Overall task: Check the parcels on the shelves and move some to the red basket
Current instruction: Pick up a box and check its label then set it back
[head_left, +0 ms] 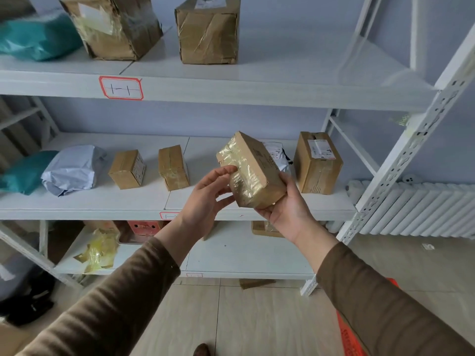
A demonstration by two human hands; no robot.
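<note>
A small cardboard parcel (253, 168) wrapped in shiny yellowish tape is held up in front of the middle shelf (77, 210). My right hand (288, 204) cups it from below and the right side. The fingertips of my left hand (208, 194) touch its left face. It is tilted, with a printed side turned up and to the right. The red basket (349, 335) shows only as an orange-red mesh edge at the bottom right, mostly hidden behind my right sleeve.
The middle shelf holds a teal bag (23, 173), a white bag (74, 169), two small boxes (127, 169) (173, 167), a white pouch (279, 156) and a taller box (317, 163). The top shelf carries two big boxes (113, 24) (208, 30). A white radiator (421, 209) stands on the right.
</note>
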